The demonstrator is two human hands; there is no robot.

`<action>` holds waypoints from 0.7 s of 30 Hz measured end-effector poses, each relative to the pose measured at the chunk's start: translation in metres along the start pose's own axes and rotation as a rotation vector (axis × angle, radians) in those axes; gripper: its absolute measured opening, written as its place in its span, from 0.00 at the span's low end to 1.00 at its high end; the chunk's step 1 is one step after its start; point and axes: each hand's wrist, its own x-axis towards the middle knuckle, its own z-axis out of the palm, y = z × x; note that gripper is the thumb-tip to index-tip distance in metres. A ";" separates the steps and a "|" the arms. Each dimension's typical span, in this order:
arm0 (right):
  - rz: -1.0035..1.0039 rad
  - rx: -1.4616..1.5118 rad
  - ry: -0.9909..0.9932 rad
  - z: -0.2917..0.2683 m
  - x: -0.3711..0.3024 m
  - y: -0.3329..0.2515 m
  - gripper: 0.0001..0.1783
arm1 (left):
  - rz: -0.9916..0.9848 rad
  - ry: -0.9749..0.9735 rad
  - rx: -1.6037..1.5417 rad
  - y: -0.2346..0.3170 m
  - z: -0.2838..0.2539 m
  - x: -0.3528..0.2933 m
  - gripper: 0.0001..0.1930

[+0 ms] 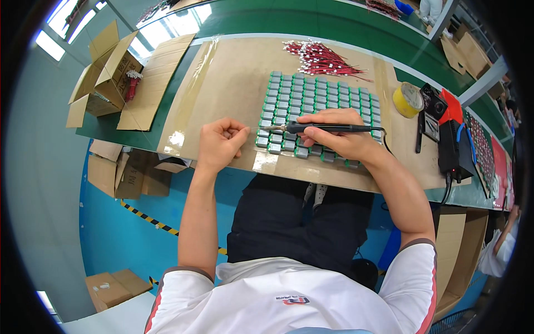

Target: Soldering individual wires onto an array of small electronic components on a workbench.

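Note:
My right hand [340,133] is wrapped round the black handle of a soldering iron [328,128]. Its metal tip points left, over the left edge of a block of small grey parts on green boards [308,92], set out in close rows. My left hand [221,143] is closed in a pinch just left of that block. A thin, pale strand of solder wire [254,128] runs from its fingertips toward the iron's tip. Whether tip and wire touch is too small to tell. My right hand covers part of the near rows.
Beyond the block lies a pile of red wires with white connectors [325,58]. To the right are yellow tape [408,100], a black soldering station [455,150] and blue-handled pliers [460,132]. An open carton [105,83] stands left on the cardboard-covered bench [189,111]. Another person [500,247] is at far right.

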 end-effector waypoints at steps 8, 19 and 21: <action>0.001 -0.015 0.000 0.000 0.000 -0.001 0.15 | -0.005 -0.020 -0.013 -0.001 -0.001 0.000 0.06; -0.001 -0.046 0.003 0.000 0.001 0.001 0.15 | -0.007 -0.032 0.006 -0.001 -0.001 0.001 0.06; 0.007 -0.045 0.007 0.000 0.000 0.000 0.15 | 0.001 -0.035 0.012 -0.001 -0.001 0.001 0.06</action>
